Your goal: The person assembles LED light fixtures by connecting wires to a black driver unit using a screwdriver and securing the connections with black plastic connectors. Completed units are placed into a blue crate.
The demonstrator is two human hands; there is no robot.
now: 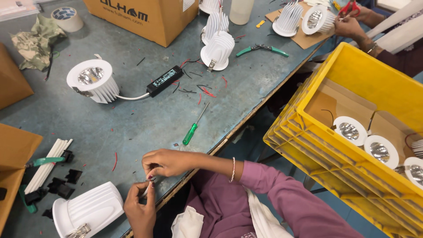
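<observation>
My left hand and my right hand meet at the near table edge, both pinching a thin white wire between their fingertips. The wire's ends are hidden by my fingers. A white finned downlight housing lies on its side just left of my left hand. A green-handled screwdriver lies on the grey table a little beyond my right hand.
A downlight wired to a black driver box lies mid-table. White sleeves, black clips, green pliers, cardboard boxes and more housings surround it. Yellow crate with lights stands right. Another person's hands work far right.
</observation>
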